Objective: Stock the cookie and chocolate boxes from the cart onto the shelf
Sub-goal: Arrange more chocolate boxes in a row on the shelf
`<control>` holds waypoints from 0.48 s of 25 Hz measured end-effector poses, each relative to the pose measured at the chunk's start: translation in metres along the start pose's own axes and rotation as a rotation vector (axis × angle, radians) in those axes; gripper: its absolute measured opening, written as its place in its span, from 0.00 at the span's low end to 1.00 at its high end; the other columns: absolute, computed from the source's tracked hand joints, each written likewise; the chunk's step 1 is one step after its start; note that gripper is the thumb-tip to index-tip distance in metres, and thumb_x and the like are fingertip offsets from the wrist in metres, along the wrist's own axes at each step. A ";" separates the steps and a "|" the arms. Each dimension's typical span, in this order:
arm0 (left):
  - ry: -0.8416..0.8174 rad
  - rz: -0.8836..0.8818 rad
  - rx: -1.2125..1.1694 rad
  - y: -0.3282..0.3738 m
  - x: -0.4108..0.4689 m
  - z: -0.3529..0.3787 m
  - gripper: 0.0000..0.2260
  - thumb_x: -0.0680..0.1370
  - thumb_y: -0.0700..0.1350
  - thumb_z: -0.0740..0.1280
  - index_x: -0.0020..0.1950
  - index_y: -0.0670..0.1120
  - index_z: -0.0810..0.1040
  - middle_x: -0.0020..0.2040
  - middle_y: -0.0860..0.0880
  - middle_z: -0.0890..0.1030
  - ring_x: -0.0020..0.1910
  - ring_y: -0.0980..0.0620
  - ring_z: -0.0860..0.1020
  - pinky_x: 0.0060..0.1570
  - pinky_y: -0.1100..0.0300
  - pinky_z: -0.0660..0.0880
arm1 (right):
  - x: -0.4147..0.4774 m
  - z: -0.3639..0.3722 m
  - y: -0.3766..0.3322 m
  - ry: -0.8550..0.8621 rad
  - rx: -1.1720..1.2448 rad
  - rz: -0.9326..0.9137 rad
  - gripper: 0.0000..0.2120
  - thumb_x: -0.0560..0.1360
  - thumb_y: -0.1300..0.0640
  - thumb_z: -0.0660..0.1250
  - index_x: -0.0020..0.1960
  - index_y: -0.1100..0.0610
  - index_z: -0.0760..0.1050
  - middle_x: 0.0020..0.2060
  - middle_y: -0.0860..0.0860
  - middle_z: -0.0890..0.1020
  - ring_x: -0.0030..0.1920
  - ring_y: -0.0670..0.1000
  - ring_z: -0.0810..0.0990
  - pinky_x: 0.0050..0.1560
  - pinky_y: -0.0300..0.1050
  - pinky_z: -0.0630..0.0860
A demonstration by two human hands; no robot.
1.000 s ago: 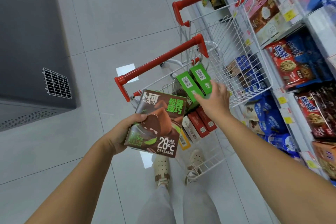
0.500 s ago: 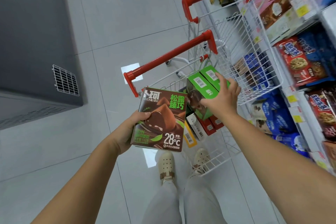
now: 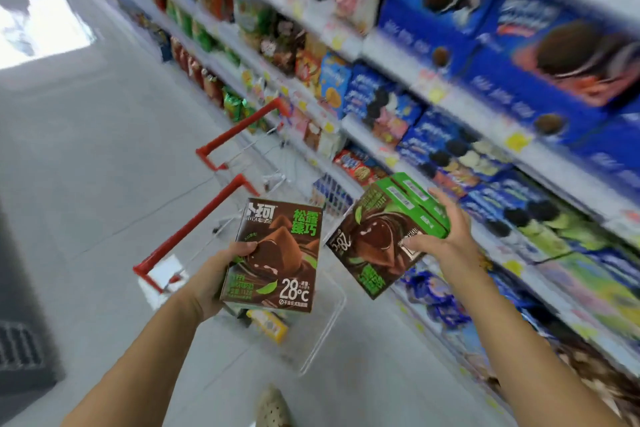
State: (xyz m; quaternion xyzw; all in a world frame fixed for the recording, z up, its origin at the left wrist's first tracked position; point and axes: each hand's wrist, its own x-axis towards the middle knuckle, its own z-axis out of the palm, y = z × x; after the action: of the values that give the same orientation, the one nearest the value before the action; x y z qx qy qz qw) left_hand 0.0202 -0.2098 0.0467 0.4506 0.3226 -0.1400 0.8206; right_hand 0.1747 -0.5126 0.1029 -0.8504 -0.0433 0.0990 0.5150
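Observation:
My left hand (image 3: 221, 274) grips a brown chocolate box (image 3: 277, 253) with green lettering, held upright over the cart. My right hand (image 3: 440, 236) grips two more chocolate boxes (image 3: 377, 236) with green tops, stacked side by side and tilted, lifted clear of the cart towards the shelf. The white wire cart (image 3: 325, 315) with red handles (image 3: 194, 222) stands below and behind the boxes; a yellow pack (image 3: 270, 324) shows in its lower basket. The shelf (image 3: 450, 94) runs along the right, full of blue cookie boxes.
Shelf rows on the right hold blue cookie packs (image 3: 519, 45), snack bags and yellow price tags. Grey tiled floor (image 3: 86, 149) spreads to the left. A dark freezer cabinet (image 3: 20, 340) stands at the lower left. My shoe (image 3: 273, 409) shows at the bottom.
My right hand has lifted the two green-topped boxes out of the cart and swung them right towards the shelf. The view has tilted up to the shelves. My left hand still holds its box.

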 end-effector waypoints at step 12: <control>-0.309 0.300 0.209 -0.004 -0.091 0.332 0.20 0.62 0.44 0.73 0.53 0.42 0.78 0.38 0.43 0.85 0.31 0.47 0.83 0.28 0.55 0.79 | -0.151 -0.340 -0.022 0.323 0.154 -0.332 0.38 0.55 0.55 0.74 0.62 0.33 0.71 0.62 0.44 0.67 0.61 0.40 0.71 0.53 0.41 0.75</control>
State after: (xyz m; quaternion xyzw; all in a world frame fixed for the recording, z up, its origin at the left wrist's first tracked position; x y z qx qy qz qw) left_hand 0.0833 -0.4934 0.2319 0.5490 0.1064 -0.1165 0.8208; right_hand 0.0998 -0.8240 0.2941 -0.7947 -0.0921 -0.1211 0.5877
